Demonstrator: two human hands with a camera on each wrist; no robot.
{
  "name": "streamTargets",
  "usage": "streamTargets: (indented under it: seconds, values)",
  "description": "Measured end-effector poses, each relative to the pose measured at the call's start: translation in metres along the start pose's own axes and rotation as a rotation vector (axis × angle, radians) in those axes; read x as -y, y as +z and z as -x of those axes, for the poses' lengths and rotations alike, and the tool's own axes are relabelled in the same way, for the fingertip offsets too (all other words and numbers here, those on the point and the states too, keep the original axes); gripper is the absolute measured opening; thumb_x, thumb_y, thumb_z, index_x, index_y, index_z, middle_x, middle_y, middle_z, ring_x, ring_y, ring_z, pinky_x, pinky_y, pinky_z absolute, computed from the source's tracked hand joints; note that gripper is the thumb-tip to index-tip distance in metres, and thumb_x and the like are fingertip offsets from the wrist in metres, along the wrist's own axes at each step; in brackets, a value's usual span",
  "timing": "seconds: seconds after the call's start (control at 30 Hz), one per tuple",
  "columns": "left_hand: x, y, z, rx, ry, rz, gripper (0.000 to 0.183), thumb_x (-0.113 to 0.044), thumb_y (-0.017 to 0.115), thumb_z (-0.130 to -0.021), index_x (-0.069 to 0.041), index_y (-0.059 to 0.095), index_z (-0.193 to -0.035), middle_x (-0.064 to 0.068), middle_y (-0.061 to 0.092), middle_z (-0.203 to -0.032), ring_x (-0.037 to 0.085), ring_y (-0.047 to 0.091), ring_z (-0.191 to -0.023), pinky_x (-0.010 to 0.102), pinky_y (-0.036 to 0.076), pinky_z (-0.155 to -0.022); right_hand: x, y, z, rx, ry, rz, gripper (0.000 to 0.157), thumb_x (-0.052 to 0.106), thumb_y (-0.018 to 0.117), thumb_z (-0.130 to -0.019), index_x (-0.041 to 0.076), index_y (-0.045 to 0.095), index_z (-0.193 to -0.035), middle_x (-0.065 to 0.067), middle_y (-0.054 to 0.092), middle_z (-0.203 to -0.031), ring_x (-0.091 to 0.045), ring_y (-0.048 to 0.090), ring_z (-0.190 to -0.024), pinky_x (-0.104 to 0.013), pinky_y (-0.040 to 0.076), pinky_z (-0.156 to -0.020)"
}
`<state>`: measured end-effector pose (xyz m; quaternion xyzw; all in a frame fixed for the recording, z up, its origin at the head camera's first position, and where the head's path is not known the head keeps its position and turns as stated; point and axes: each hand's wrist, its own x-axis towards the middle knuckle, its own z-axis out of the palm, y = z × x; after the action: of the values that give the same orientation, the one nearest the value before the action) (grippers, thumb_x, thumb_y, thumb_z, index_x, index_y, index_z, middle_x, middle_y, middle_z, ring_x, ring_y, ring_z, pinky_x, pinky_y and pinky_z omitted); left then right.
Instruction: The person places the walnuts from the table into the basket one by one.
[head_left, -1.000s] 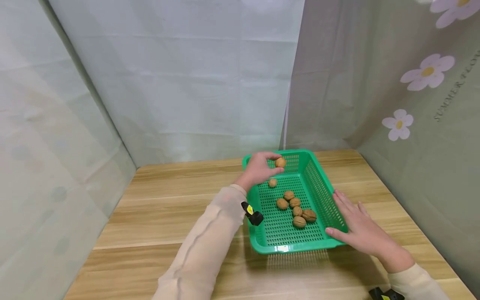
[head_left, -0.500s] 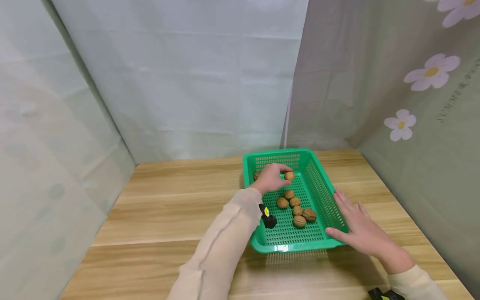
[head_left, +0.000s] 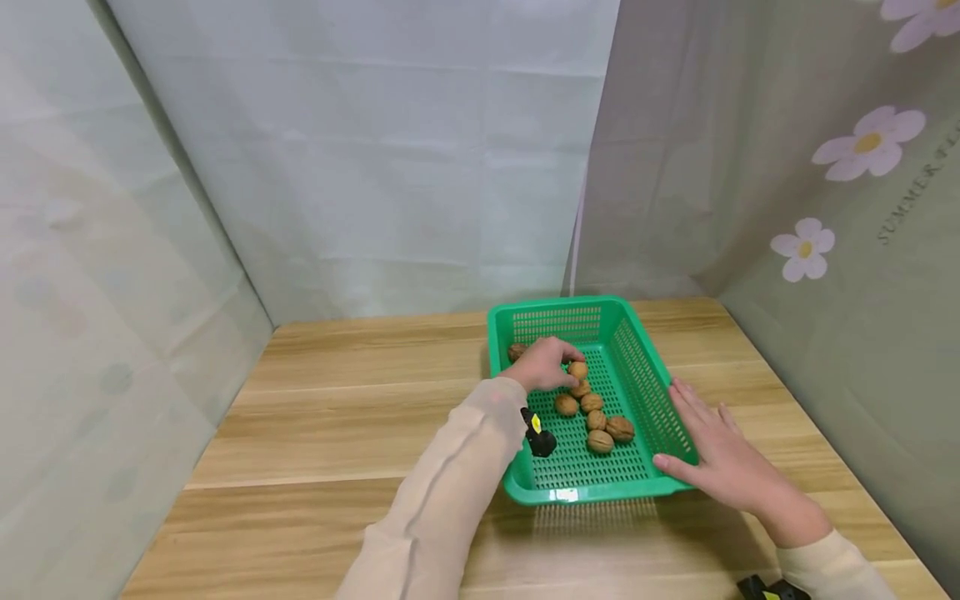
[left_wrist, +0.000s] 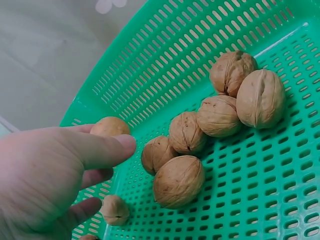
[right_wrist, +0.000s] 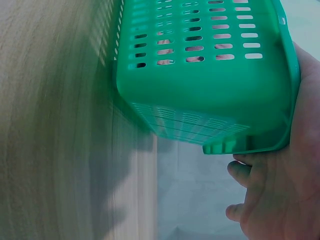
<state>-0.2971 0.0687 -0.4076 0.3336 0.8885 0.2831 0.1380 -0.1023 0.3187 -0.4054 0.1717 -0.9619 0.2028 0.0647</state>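
A green perforated plastic basket [head_left: 540, 497] stands on the table with several walnuts [left_wrist: 179, 182] in it. Thumb and fingers of my left hand [head_left: 543, 365] pinch a paler walnut [left_wrist: 111, 127] low inside the basket, just behind the group. In the left wrist view another walnut [left_wrist: 115, 210] lies below that hand. One walnut [head_left: 517, 352] sits near the back left corner, partly hidden by the hand. My right hand [head_left: 723, 458] rests against the basket's right side near the front corner, fingers extended and thumb at the rim, as the right wrist view [right_wrist: 285, 195] also shows.
The wooden table [head_left: 322, 433] extends left of the basket. A pale curtain [head_left: 375, 183] hangs behind it, and a flower-printed cloth [head_left: 847, 333] hangs along the right. A black wrist camera [head_left: 540, 437] on the left sleeve reaches over the basket's left rim.
My left hand has moved from the basket's back left rim down and forward into it, carrying the pinched walnut to the others. My right hand has stayed on the basket.
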Motion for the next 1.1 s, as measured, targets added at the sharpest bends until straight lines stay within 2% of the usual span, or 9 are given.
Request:
streamTargets:
  seconds: [0.23, 0.43, 0.67, 1.1]
  values:
    - [-0.0022, -0.0014, 0.0024, 0.048, -0.029, -0.033, 0.046, -0.022, 0.075, -0.086, -0.017, 0.062, -0.130, -0.005, 0.061, -0.128, 0.016, 0.056, -0.116, 0.027, 0.048, -0.091, -0.0008, 0.0000, -0.0005, -0.002, 0.002, 0.001, 0.095, 0.043, 0.066, -0.089, 0.002, 0.010, -0.154, -0.009, 0.003, -0.161, -0.029, 0.003, -0.146, -0.062, -0.006, -0.111]
    - [-0.0036, -0.0017, 0.0058, 0.089, -0.089, -0.063, 0.046, -0.021, 0.074, -0.086, -0.017, 0.062, -0.130, -0.003, 0.060, -0.129, 0.016, 0.054, -0.119, 0.028, 0.048, -0.092, 0.0002, -0.0005, -0.0003, -0.004, 0.001, -0.001, 0.095, 0.041, 0.067, -0.089, 0.001, 0.010, -0.154, -0.010, 0.004, -0.160, -0.028, 0.002, -0.147, -0.062, -0.005, -0.110]
    - [-0.0019, 0.0024, 0.0076, 0.095, -0.133, -0.058, 0.044, -0.021, 0.074, -0.086, -0.017, 0.063, -0.129, -0.002, 0.059, -0.130, 0.017, 0.053, -0.121, 0.029, 0.048, -0.093, 0.0003, 0.0016, 0.0014, -0.005, 0.008, -0.002, 0.095, 0.042, 0.067, -0.089, 0.002, 0.010, -0.154, -0.009, 0.004, -0.161, -0.025, 0.001, -0.147, -0.062, -0.005, -0.111]
    - [-0.0001, 0.0019, 0.0071, 0.109, -0.192, -0.044, 0.041, -0.028, 0.075, -0.086, -0.017, 0.066, -0.125, -0.002, 0.062, -0.126, 0.019, 0.055, -0.117, 0.031, 0.049, -0.090, 0.0016, 0.0006, 0.0006, -0.006, 0.011, 0.014, 0.095, 0.045, 0.065, -0.089, 0.001, 0.011, -0.154, -0.011, 0.005, -0.160, -0.035, 0.009, -0.145, -0.064, -0.003, -0.110]
